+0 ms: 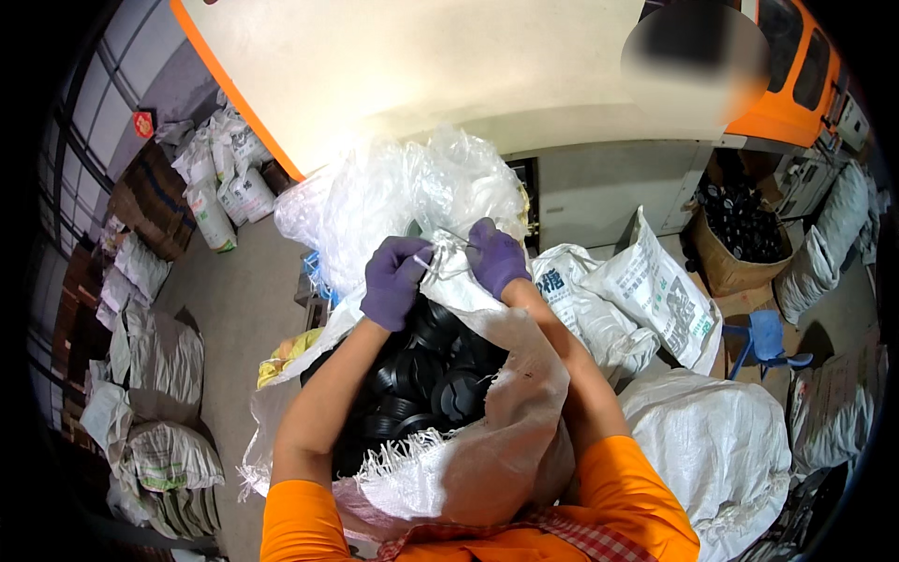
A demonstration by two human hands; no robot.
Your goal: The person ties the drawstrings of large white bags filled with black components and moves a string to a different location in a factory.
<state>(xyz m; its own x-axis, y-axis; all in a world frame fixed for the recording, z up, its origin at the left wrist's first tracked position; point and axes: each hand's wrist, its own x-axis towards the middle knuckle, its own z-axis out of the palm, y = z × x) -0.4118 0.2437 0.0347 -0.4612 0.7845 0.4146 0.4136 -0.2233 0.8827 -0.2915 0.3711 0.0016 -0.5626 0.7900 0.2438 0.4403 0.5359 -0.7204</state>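
Observation:
A white woven sack stands before me, its frayed mouth spread around many black round plastic caps. At the far rim, my left hand in a purple glove pinches a white strip beside a gathered, bunched part of the sack edge. My right hand, gloved likewise, is closed on a thin needle-like rod that points left across the bunched edge. Its exact kind is too small to tell. Clear plastic bags lie just behind both hands.
A large cream machine panel rises ahead. Filled white sacks stand right, with a cardboard box of black parts and a blue plastic chair. More sacks line the left, across a strip of floor. A blurred patch covers the upper right.

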